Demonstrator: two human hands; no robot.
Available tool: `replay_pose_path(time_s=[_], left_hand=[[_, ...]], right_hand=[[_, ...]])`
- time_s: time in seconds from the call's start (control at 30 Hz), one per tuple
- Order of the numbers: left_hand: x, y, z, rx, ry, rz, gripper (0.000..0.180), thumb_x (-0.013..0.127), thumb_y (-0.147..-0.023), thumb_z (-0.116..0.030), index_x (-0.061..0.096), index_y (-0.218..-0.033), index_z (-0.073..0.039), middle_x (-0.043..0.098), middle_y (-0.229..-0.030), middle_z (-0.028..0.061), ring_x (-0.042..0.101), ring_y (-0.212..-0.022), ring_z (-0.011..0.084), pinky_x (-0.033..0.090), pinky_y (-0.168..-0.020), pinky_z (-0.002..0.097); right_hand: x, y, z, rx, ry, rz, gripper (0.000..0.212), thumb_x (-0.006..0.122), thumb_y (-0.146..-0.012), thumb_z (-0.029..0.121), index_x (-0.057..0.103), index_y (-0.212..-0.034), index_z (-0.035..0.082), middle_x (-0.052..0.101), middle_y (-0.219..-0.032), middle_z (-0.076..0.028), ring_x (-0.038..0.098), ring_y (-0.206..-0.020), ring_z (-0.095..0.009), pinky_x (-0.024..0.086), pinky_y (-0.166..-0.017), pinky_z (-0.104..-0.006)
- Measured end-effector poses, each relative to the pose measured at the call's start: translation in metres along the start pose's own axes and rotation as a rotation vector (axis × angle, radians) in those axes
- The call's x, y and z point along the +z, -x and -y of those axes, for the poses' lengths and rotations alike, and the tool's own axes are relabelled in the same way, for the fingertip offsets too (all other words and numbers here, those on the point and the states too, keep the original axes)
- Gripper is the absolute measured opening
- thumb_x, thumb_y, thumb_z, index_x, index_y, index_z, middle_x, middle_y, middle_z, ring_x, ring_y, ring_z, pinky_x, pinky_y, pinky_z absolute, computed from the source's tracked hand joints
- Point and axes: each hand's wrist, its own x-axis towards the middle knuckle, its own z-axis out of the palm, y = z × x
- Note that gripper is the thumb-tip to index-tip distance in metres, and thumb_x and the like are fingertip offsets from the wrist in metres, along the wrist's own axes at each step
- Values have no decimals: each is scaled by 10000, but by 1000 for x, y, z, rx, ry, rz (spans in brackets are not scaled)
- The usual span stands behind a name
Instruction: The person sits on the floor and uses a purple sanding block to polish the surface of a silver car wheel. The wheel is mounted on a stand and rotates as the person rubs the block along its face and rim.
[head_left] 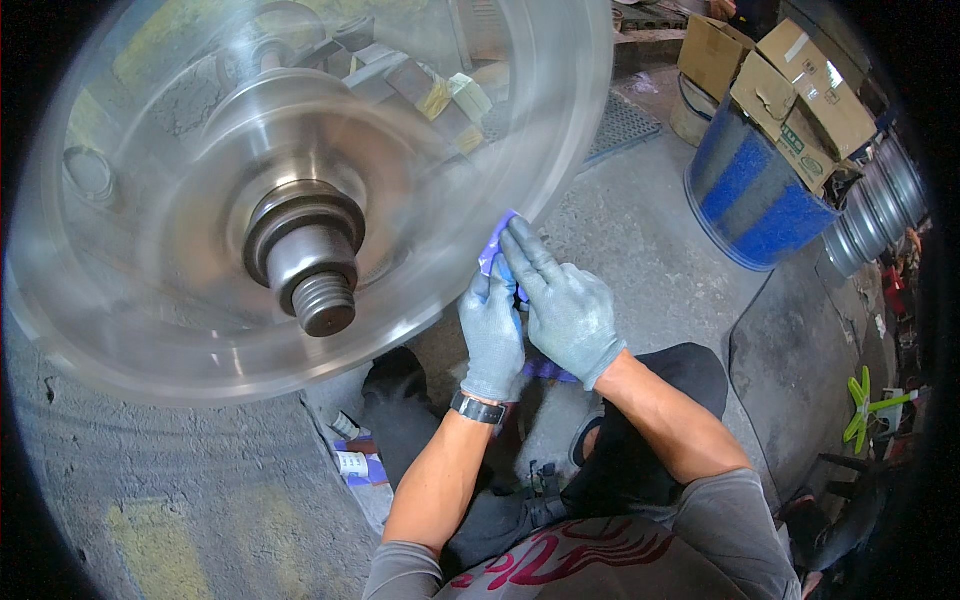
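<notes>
A large metal wheel rim (555, 140), blurred by spinning, turns on a steel shaft (322, 298) with a threaded end. At its lower right edge, both my hands in grey coated gloves hold a thin purple sheet (494, 245), perhaps abrasive paper or cloth. My left hand (492, 335) is closed around the sheet's lower part, thumb up; its other fingers are partly hidden. My right hand (570, 308) lies beside it, fingers stretched together and pressing on the sheet. The sheet's upper end is at the rim's edge; whether it touches cannot be made out.
A blue drum (755, 200) bearing open cardboard boxes (808, 85) stands at the upper right, beside stacked metal rims (880, 210). A green star-shaped base (858, 408) is at the far right. Purple packets (366, 462) lie by my left leg. A grate (625, 125) is behind.
</notes>
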Motion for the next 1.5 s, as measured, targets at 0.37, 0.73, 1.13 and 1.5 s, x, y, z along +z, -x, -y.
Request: replay_pose_path(time_s=[0.37,0.73,1.13,1.5], left_hand=[[4,2,0,-15,11,-5,418,583,-1148,-275,653,-1447,8,712,-1227,37,606,-1018,92,509,-895,273],[-1,9,0,20,-46,11,338,595,-1145,-313,725,-1247,-19,663,-964,-35,530,-832,39,447,-732,232],[5,25,-10,-56,-203,204,354,564,-1159,-349,716,-1157,-30,609,-902,-80,454,-772,17,384,-649,222],[-3,22,-23,36,-271,218,359,506,-1175,-292,670,-1140,25,592,-844,-37,495,-769,41,420,-657,254]], right_hand=[[11,7,-9,-9,-13,-4,841,699,-817,96,490,-1631,143,403,-1733,-41,681,-706,-245,606,-718,-380],[-7,8,-9,-65,-54,-180,604,695,-825,74,668,-1429,72,646,-1495,-142,711,-821,-288,597,-783,-412],[-14,7,-14,630,-1218,88,285,651,-1107,214,705,-1255,-24,721,-1021,-59,652,-935,-106,544,-828,-290],[-27,-26,30,526,-1105,-234,246,740,-1041,138,698,-1216,-30,753,-960,-75,688,-868,-105,563,-764,-283]])
